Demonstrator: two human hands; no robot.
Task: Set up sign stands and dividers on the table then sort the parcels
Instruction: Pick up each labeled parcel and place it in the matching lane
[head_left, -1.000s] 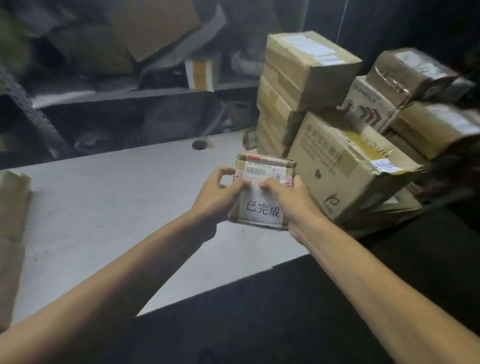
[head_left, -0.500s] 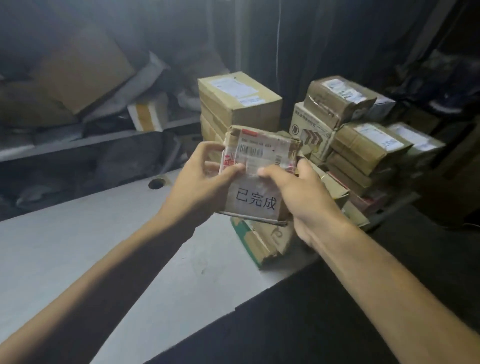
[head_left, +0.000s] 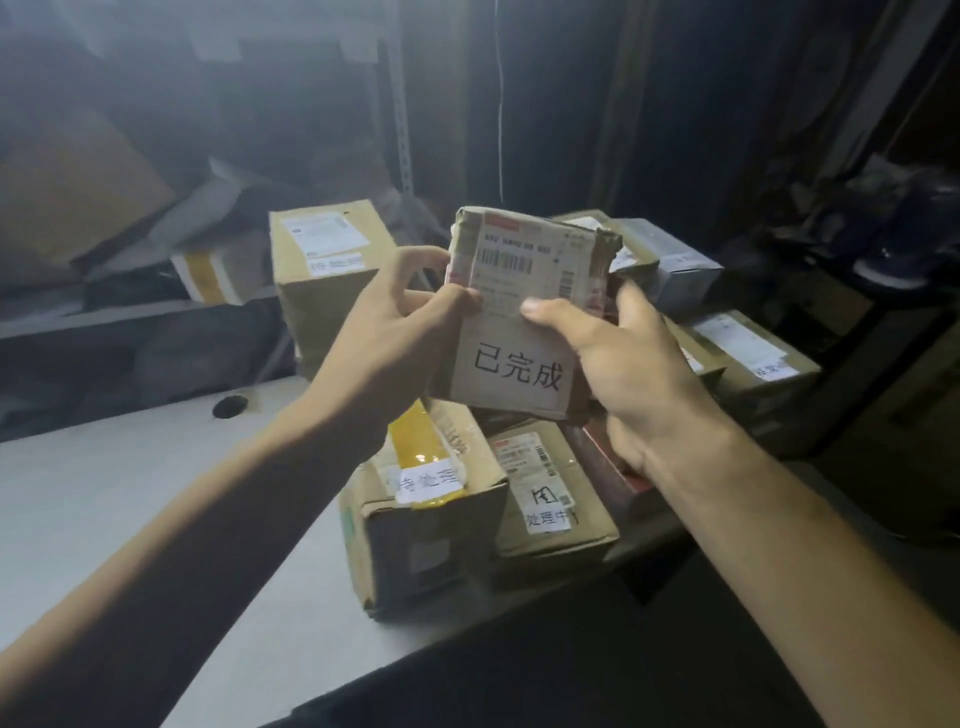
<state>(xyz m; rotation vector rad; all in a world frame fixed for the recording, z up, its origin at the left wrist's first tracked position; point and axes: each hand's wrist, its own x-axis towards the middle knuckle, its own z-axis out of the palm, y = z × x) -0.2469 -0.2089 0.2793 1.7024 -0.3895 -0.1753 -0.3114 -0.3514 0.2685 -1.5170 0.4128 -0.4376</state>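
- The parcel is held up in the air by both hands, higher against the stack behind than half a second ago, and it fills more of the view.
- The left hand grips the parcel's left edge; its thumb presses on the front label and the other fingers curl round the side.
- The right hand clamps the right edge, thumb flat on the label, the remaining fingers hidden behind the parcel.
- The printed slip on the parcel's lower front faces the camera, as it did before, under a barcode label.
- The view has swung right and down: two boxes on the desk now show beneath the parcel, one with yellow tape and one with a white label just beside it.
- The tall box stands behind the left hand; more boxes lie right of it, their labels perhaps too dim to read.
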